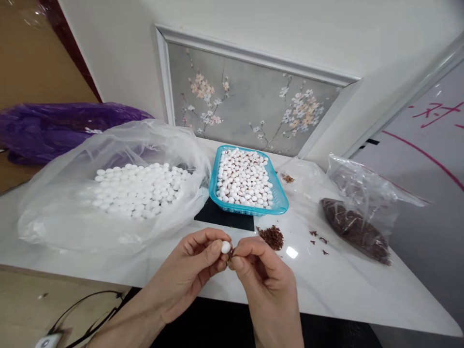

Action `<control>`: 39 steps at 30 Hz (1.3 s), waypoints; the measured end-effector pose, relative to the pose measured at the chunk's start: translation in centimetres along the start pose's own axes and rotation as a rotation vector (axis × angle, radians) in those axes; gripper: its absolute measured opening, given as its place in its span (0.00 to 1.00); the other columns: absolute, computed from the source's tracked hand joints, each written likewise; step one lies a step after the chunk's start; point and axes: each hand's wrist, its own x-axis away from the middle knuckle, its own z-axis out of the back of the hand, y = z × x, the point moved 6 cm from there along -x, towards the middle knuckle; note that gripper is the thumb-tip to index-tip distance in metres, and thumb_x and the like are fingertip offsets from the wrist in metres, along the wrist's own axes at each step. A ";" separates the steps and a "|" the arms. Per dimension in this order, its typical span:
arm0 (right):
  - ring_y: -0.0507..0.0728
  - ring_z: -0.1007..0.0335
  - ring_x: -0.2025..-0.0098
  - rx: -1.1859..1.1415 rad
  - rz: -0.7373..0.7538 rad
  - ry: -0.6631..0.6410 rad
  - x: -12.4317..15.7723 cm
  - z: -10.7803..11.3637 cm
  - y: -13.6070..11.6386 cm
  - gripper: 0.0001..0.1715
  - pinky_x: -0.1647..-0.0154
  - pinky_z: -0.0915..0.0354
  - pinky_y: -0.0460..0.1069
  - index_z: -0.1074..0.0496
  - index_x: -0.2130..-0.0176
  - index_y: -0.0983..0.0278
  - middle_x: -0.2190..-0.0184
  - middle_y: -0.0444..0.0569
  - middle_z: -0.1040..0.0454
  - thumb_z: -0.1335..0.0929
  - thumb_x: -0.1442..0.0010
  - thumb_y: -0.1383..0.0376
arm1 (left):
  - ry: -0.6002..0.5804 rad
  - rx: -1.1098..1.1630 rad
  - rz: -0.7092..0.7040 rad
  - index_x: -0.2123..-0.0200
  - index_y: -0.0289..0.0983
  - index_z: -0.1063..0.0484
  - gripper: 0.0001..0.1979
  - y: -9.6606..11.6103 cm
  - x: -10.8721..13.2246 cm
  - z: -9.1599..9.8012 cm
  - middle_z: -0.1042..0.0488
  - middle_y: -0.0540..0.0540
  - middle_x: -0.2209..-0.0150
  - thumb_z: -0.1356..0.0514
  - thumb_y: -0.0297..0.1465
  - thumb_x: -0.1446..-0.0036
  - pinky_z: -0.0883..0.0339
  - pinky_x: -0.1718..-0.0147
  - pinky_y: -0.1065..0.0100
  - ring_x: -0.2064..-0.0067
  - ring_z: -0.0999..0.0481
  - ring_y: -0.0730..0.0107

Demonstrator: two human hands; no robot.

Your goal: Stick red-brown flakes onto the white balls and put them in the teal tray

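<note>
1. One white bead [225, 247]: clamped in left hand [197, 261] grip, thumb to fingers.
2. Right hand [270, 278]: grip together just beside bead, 4 o'clock; contents unclear.
3. Tabletop [348, 285], from hands: blue basket [250, 211], 12 o'clock; brown pile [272, 238], 2 o'clock.

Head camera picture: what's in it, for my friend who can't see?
A person's left hand pinches a small white oval bead, while the right hand seems to hold a tiny dark bit beside it. Behind, a white table holds a translucent plastic bag and blue plastic basket, both with white beads, plus a brown heap.
</note>
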 end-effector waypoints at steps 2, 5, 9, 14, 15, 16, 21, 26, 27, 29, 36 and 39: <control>0.50 0.32 0.66 0.021 0.015 -0.006 0.0 0.0 0.1 0.04 0.65 0.34 0.43 0.29 0.68 0.60 0.70 0.42 0.30 0.32 0.40 0.68 | 0.009 -0.016 -0.006 0.68 0.34 0.22 0.05 0.1 0.1 0.1 0.28 0.51 0.71 0.34 0.31 0.48 0.34 0.67 0.77 0.71 0.32 0.80; 0.50 0.32 0.66 0.043 0.013 -0.023 0.1 0.0 0.2 0.04 0.65 0.34 0.45 0.29 0.68 0.60 0.70 0.42 0.30 0.32 0.40 0.68 | 0.009 -0.042 -0.017 0.68 0.35 0.21 0.05 0.2 0.1 0.1 0.27 0.51 0.72 0.33 0.31 0.49 0.34 0.67 0.77 0.71 0.32 0.79; 0.51 0.32 0.66 0.036 0.002 -0.028 0.1 0.0 0.3 0.04 0.65 0.34 0.45 0.29 0.68 0.60 0.70 0.42 0.30 0.32 0.40 0.68 | 0.020 -0.066 -0.022 0.68 0.37 0.20 0.05 0.1 0.1 0.4 0.26 0.51 0.71 0.33 0.32 0.49 0.34 0.66 0.76 0.70 0.32 0.79; 0.50 0.33 0.67 0.030 -0.001 -0.033 0.1 -0.2 0.1 0.05 0.65 0.34 0.44 0.29 0.68 0.60 0.70 0.41 0.31 0.32 0.40 0.68 | 0.039 -0.109 -0.037 0.68 0.38 0.20 0.04 0.0 0.3 0.7 0.25 0.50 0.69 0.34 0.31 0.48 0.34 0.65 0.76 0.69 0.31 0.78; 0.50 0.33 0.67 0.029 -0.003 -0.032 0.0 -0.2 0.0 0.05 0.66 0.34 0.44 0.29 0.69 0.60 0.71 0.41 0.31 0.32 0.40 0.68 | 0.047 -0.117 -0.043 0.68 0.39 0.20 0.04 0.0 0.3 0.7 0.25 0.50 0.69 0.34 0.31 0.48 0.34 0.64 0.75 0.68 0.30 0.77; 0.49 0.32 0.67 0.027 -0.003 -0.030 0.0 -0.2 0.0 0.05 0.66 0.34 0.44 0.29 0.69 0.60 0.71 0.41 0.31 0.32 0.40 0.68 | 0.054 -0.125 -0.049 0.68 0.39 0.20 0.04 0.1 0.3 0.7 0.25 0.50 0.69 0.33 0.32 0.48 0.34 0.64 0.75 0.67 0.30 0.76; 0.50 0.32 0.66 0.020 -0.020 -0.029 0.0 -0.4 0.0 0.05 0.64 0.34 0.45 0.30 0.69 0.61 0.71 0.41 0.31 0.32 0.40 0.67 | 0.066 -0.164 -0.097 0.70 0.41 0.19 0.03 0.7 0.5 0.2 0.24 0.50 0.71 0.32 0.33 0.51 0.34 0.63 0.73 0.66 0.29 0.73; 0.51 0.31 0.67 -0.002 -0.065 -0.022 0.0 -0.4 0.4 0.05 0.64 0.33 0.46 0.31 0.69 0.61 0.71 0.42 0.30 0.32 0.40 0.66 | 0.072 -0.244 -0.175 0.71 0.41 0.19 0.02 1.1 0.5 0.3 0.24 0.49 0.68 0.33 0.32 0.50 0.34 0.63 0.73 0.64 0.29 0.71; 0.51 0.31 0.67 -0.006 -0.076 -0.018 0.0 -0.4 0.4 0.05 0.63 0.33 0.46 0.31 0.69 0.61 0.71 0.42 0.30 0.32 0.40 0.66 | 0.065 -0.265 -0.190 0.71 0.41 0.19 0.02 1.1 0.6 0.3 0.24 0.49 0.67 0.33 0.31 0.49 0.34 0.63 0.73 0.64 0.29 0.71; 0.51 0.31 0.67 -0.009 -0.094 -0.009 0.0 -0.4 0.5 0.05 0.63 0.33 0.46 0.31 0.70 0.61 0.71 0.42 0.30 0.32 0.41 0.66 | 0.051 -0.301 -0.214 0.70 0.41 0.19 0.02 1.2 0.6 0.4 0.25 0.49 0.67 0.34 0.30 0.48 0.35 0.63 0.73 0.64 0.29 0.71; 0.51 0.31 0.67 -0.002 -0.097 -0.008 0.1 -0.4 0.8 0.04 0.64 0.33 0.46 0.30 0.68 0.61 0.71 0.43 0.29 0.32 0.41 0.65 | 0.067 -0.183 -0.110 0.70 0.39 0.20 0.03 0.7 0.6 0.3 0.25 0.49 0.70 0.33 0.32 0.49 0.34 0.63 0.73 0.66 0.30 0.73; 0.51 0.31 0.68 0.022 -0.058 -0.014 0.1 -0.3 0.4 0.03 0.66 0.33 0.45 0.28 0.67 0.61 0.70 0.43 0.29 0.32 0.40 0.64 | 0.073 -0.094 -0.042 0.69 0.37 0.21 0.04 0.2 0.6 0.2 0.27 0.51 0.71 0.34 0.32 0.48 0.34 0.64 0.74 0.69 0.32 0.77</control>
